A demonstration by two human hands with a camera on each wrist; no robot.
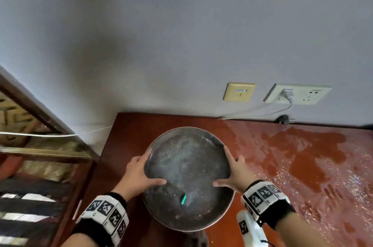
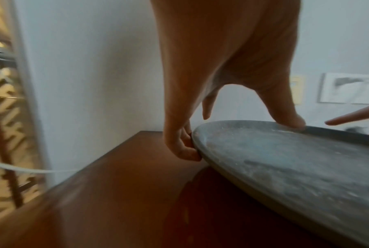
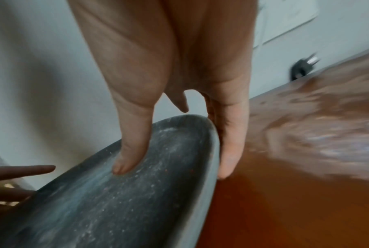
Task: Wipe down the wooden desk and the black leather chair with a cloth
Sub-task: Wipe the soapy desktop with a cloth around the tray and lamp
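A round dark grey metal tray [image 1: 187, 166], dusty and scratched, sits between my two hands over the left part of the red-brown wooden desk [image 1: 282, 156]. My left hand [image 1: 139, 174] pinches its left rim, thumb on top and fingers curled under [image 2: 185, 151]. On the right rim my right hand [image 1: 236, 174] holds the same way, with its thumb [image 3: 128, 159] pressed on the tray [image 3: 115, 193]. In the left wrist view the tray [image 2: 296, 167] looks tilted and raised off the desk [image 2: 115, 184]. No cloth and no chair are in view.
Wet streaks and smears cover the desk's right half [image 1: 306, 166]. On the wall behind are a beige socket [image 1: 239, 92] and a white outlet [image 1: 298, 93] with a plugged white cable. A black plug [image 1: 283, 119] lies at the desk's back edge. A wooden lattice screen [image 1: 30, 125] stands left.
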